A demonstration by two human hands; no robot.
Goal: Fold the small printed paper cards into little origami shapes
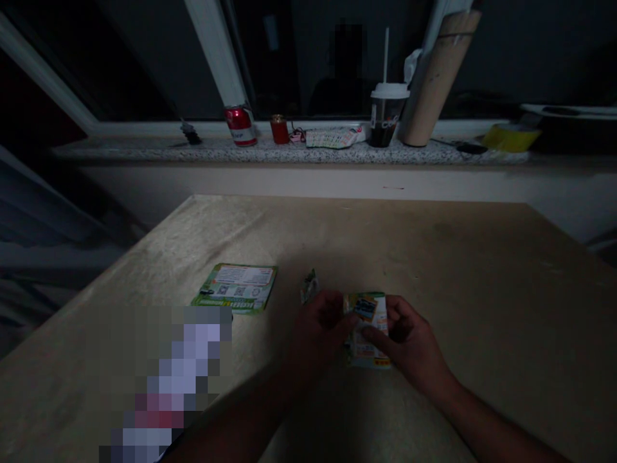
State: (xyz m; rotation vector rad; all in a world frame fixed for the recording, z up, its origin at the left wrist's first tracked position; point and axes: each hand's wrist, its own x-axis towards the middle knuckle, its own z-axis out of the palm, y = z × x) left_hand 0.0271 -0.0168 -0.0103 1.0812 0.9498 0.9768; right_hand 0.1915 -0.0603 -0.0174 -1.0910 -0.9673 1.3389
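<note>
Both hands hold a small printed packet [376,352], white and green with a dark picture near its top, above the table's middle. My left hand [321,328] pinches its left side, the thumb lying across the front. On the other side my right hand [414,344] grips the right edge, with its thumb also on the front. A small crumpled green-and-silver piece [309,287] shows just beyond my left fingers; whether they touch it I cannot tell. Farther left, a flat green printed packet [243,276] with text and square codes lies on the table.
The light-brown table [463,257] reaches to the wall under a window. On the granite sill [193,153] stand a red can [240,125], a small red jar [278,130], a crumpled wrapper [332,137], a lidded cup with straw [385,116], a tall wooden-looking cylinder [438,83] and yellow tape [511,138]. A pixelated patch covers the lower left.
</note>
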